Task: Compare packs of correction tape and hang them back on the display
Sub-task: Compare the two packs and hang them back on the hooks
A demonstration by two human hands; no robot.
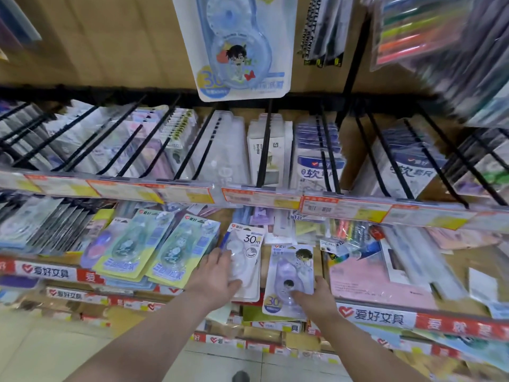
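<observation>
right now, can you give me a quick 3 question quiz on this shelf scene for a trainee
1. True or false: the left hand grips the white pack marked 30m.
2. Which pack does the right hand hold? A) a yellow-green one B) the lilac pack with a cartoon figure C) a pink one
3. Fill in: the blue pack with a cartoon figure hangs ___ the row of black hooks.

Key: 1 true; 2 B; 3 above
</observation>
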